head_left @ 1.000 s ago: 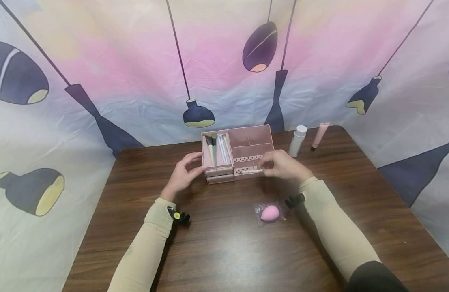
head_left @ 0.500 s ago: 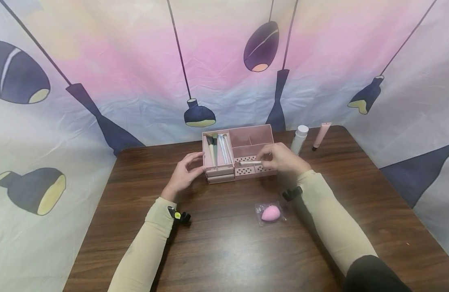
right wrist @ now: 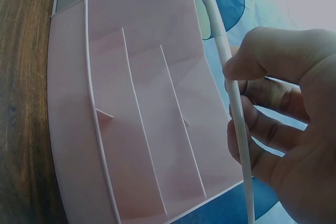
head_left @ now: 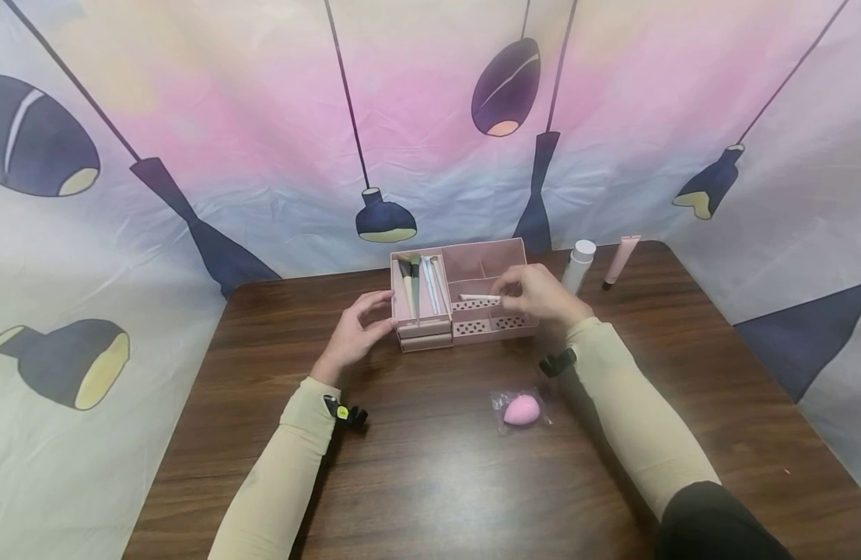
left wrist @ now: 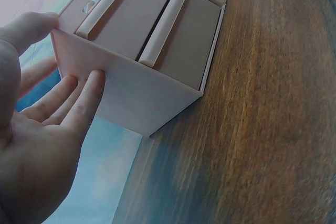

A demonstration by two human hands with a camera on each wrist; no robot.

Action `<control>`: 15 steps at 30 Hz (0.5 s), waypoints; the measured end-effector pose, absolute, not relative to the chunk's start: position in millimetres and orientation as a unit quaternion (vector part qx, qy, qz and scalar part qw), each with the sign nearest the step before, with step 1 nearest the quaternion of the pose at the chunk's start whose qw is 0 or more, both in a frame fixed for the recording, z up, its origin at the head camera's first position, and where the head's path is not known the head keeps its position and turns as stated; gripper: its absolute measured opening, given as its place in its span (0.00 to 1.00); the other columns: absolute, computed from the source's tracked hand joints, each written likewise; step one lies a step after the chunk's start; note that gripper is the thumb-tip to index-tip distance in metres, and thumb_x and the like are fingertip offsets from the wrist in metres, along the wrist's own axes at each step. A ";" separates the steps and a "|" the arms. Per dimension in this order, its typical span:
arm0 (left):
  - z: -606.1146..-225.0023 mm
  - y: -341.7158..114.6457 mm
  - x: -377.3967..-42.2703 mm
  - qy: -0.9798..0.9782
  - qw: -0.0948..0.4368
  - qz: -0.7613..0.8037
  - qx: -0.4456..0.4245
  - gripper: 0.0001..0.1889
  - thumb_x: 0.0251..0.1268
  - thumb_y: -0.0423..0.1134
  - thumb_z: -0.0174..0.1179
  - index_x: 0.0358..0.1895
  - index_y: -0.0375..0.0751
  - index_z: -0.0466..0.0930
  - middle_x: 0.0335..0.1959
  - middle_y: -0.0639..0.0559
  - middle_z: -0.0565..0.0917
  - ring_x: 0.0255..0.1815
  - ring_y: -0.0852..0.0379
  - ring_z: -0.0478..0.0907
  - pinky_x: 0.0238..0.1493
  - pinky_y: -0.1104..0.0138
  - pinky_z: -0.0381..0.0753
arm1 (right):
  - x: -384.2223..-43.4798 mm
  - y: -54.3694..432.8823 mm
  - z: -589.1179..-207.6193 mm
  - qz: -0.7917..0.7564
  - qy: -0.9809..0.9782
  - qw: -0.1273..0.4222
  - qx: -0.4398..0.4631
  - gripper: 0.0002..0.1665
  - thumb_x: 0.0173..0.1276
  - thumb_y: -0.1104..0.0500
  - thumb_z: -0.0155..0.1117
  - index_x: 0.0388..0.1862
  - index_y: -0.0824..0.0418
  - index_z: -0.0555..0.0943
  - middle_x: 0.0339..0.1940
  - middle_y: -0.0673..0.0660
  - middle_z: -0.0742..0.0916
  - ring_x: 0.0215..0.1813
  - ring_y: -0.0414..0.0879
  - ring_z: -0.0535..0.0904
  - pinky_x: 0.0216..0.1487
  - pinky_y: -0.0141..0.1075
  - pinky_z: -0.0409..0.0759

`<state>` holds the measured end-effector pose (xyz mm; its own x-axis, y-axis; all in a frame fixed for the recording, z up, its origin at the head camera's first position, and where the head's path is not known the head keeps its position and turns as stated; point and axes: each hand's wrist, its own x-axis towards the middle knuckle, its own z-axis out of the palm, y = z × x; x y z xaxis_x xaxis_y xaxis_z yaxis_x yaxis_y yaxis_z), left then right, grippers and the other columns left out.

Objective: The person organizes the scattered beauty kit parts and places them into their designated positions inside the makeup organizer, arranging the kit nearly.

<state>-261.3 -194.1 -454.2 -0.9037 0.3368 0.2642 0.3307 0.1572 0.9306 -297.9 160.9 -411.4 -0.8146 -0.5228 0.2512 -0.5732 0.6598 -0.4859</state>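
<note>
A pink desktop organizer (head_left: 496,334) stands near the back of the table, with two drawers at lower left and divided compartments at right. Several makeup brushes (head_left: 415,289) lie in its upper left tray. My left hand (head_left: 355,333) is at the organizer's left side; in the left wrist view, fairly straight fingers (left wrist: 86,100) touch the side wall and the thumb lies at its edge. My right hand (head_left: 542,294) pinches a slim white makeup brush (right wrist: 226,56) between thumb and fingers, above the right compartments. In the right wrist view those compartments hold nothing visible.
A pink makeup sponge (head_left: 522,410) in clear wrapping lies on the wooden table (head_left: 430,482) in front of the organizer. To the right stand a white bottle (head_left: 577,267), partly behind my right hand, and a pink tube (head_left: 621,263). A patterned cloth (head_left: 262,155) hangs behind.
My right hand has lifted the brush up and back, from the front compartments to above the rear ones. My left hand stays at the organizer's side.
</note>
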 end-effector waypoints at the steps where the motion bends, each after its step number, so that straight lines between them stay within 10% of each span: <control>1: -450.7 -193.1 -259.3 0.761 0.003 0.610 0.220 0.27 0.63 0.25 0.61 0.65 0.25 0.68 0.66 0.32 0.67 0.65 0.35 0.68 0.61 0.64 0.81 | -298.4 160.9 -411.0 0.282 -0.910 0.045 0.300 0.11 0.55 0.63 0.68 0.39 0.55 0.88 0.36 0.49 0.87 0.39 0.45 0.81 0.43 0.39 0.82; 15: -440.7 -191.2 -253.4 0.761 0.009 0.608 0.224 0.26 0.64 0.25 0.61 0.65 0.22 0.67 0.66 0.30 0.67 0.66 0.33 0.66 0.62 0.63 0.81 | -310.3 156.5 -412.0 0.275 -0.908 0.064 0.311 0.10 0.57 0.63 0.67 0.38 0.55 0.88 0.37 0.50 0.88 0.42 0.47 0.82 0.47 0.41 0.83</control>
